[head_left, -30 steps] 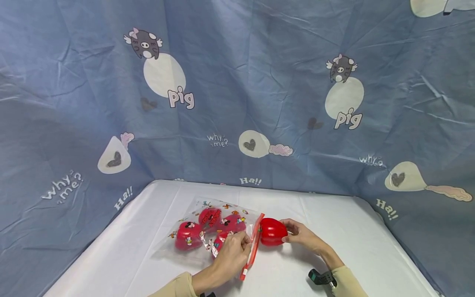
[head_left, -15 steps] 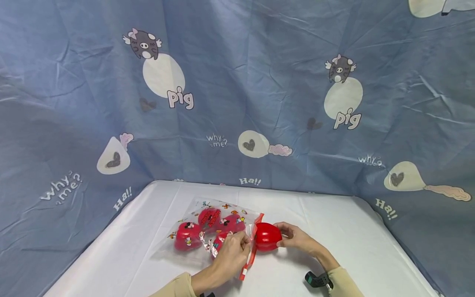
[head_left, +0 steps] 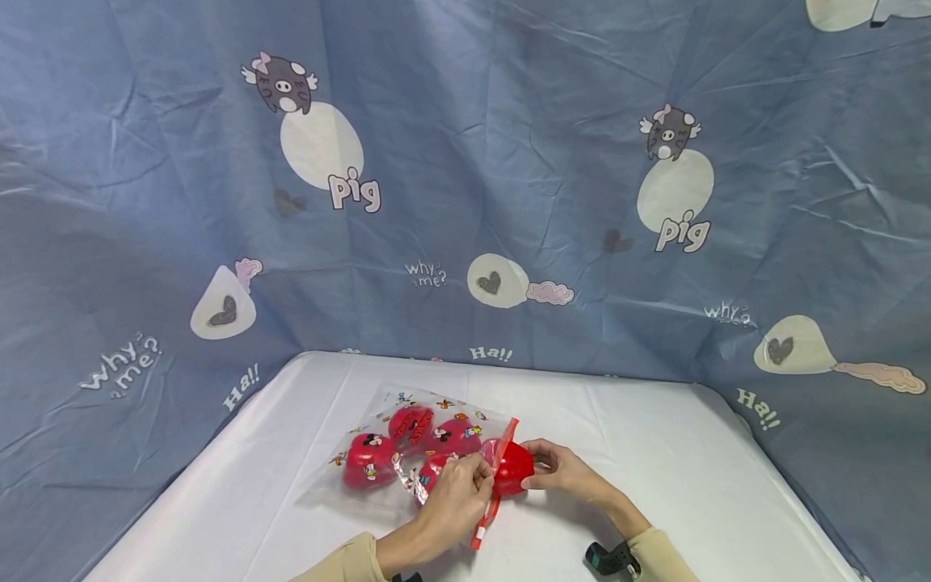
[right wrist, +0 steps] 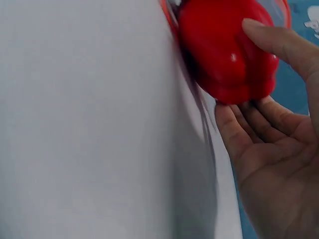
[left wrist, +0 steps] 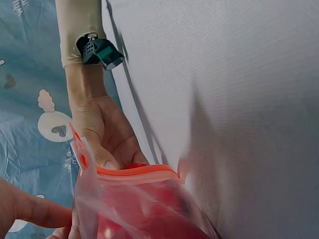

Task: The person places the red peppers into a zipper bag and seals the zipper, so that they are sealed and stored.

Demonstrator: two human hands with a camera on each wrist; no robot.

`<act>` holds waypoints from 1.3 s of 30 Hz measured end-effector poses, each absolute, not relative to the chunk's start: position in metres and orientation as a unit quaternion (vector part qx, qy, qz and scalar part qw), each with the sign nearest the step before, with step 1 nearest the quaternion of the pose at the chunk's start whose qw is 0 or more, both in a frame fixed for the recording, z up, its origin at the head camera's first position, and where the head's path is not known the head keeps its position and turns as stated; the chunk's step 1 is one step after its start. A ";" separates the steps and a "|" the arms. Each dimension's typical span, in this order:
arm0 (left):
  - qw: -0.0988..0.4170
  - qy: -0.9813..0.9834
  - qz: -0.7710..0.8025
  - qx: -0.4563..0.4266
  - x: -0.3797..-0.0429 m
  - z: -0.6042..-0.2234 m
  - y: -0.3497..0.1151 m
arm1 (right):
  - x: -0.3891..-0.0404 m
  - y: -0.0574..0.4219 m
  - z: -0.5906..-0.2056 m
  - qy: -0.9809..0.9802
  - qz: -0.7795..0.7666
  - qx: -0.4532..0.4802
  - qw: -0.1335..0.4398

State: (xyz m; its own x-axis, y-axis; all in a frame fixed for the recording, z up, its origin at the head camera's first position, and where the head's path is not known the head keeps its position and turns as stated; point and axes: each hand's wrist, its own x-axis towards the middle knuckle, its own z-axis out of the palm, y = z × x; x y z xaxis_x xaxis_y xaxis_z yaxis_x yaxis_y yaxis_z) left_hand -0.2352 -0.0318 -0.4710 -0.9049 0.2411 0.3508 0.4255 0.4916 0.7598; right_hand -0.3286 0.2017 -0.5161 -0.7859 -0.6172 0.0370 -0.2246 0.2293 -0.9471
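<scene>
A clear zip bag [head_left: 327, 485] printed with cartoon figures lies on the white table, its red-edged mouth facing right. Several red rounded things [head_left: 369, 462] show through the film. My left hand [head_left: 454, 497] pinches the upper film of the bag near its mouth. With fingers and thumb, my right hand [head_left: 570, 473] grips a shiny red bell pepper [right wrist: 227, 50] by its lobed end. The pepper's far part sits inside the mouth, under the red edge [left wrist: 139, 170], while the near part sticks out. In the left wrist view, film partly hides the pepper.
White cloth covers the table [head_left: 625, 420]. Behind it hangs a blue printed curtain [head_left: 451, 178]. A dark wrist camera [head_left: 611, 559] is strapped at the right sleeve.
My right hand has moved left with the bell pepper, from just outside the bag's mouth to partly inside it. The left hand has kept its place and its pinch.
</scene>
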 end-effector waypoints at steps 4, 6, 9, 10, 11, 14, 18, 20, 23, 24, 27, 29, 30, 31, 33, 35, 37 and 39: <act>0.106 -0.859 -0.462 -0.193 -0.234 -0.471 -0.031 | -0.325 0.196 -0.517 0.766 -0.559 -0.271 0.162; 0.109 -0.859 -0.462 -0.193 -0.235 -0.471 -0.031 | -0.324 0.194 -0.517 0.770 -0.557 -0.267 0.159; 0.110 -0.856 -0.465 -0.196 -0.234 -0.471 -0.031 | -0.323 0.193 -0.517 0.776 -0.549 -0.267 0.162; 0.110 -0.855 -0.466 -0.197 -0.234 -0.471 -0.031 | -0.323 0.193 -0.517 0.776 -0.546 -0.269 0.165; 0.110 -0.854 -0.467 -0.198 -0.234 -0.472 -0.031 | -0.322 0.192 -0.516 0.776 -0.544 -0.270 0.168; 0.108 -0.853 -0.469 -0.200 -0.234 -0.471 -0.031 | -0.322 0.192 -0.516 0.776 -0.536 -0.283 0.174; 0.105 -0.855 -0.467 -0.200 -0.235 -0.471 -0.030 | -0.321 0.192 -0.517 0.774 -0.527 -0.308 0.171; 0.106 -0.857 -0.464 -0.199 -0.235 -0.471 -0.030 | -0.320 0.193 -0.518 0.770 -0.526 -0.319 0.170; 0.109 -0.859 -0.460 -0.198 -0.235 -0.471 -0.030 | -0.320 0.192 -0.518 0.764 -0.528 -0.327 0.175; 0.109 -0.859 -0.460 -0.198 -0.235 -0.471 -0.030 | -0.319 0.192 -0.518 0.763 -0.530 -0.325 0.178; 0.105 -0.859 -0.460 -0.198 -0.234 -0.471 -0.029 | -0.318 0.189 -0.518 0.766 -0.528 -0.320 0.180; 0.101 -0.859 -0.462 -0.198 -0.234 -0.471 -0.029 | -0.317 0.186 -0.518 0.768 -0.529 -0.314 0.178; 0.101 -0.858 -0.464 -0.198 -0.234 -0.471 -0.030 | -0.317 0.184 -0.518 0.769 -0.531 -0.311 0.177; 0.101 -0.856 -0.465 -0.199 -0.234 -0.471 -0.030 | -0.316 0.183 -0.518 0.768 -0.532 -0.309 0.175; 0.102 -0.855 -0.468 -0.200 -0.235 -0.472 -0.030 | -0.315 0.180 -0.518 0.766 -0.538 -0.308 0.174; 0.104 -0.852 -0.471 -0.202 -0.235 -0.472 -0.030 | -0.314 0.178 -0.519 0.763 -0.542 -0.307 0.173; 0.105 -0.851 -0.473 -0.204 -0.235 -0.473 -0.031 | -0.313 0.176 -0.520 0.760 -0.545 -0.309 0.173; 0.105 -0.849 -0.475 -0.205 -0.235 -0.473 -0.031 | -0.312 0.174 -0.521 0.759 -0.546 -0.309 0.173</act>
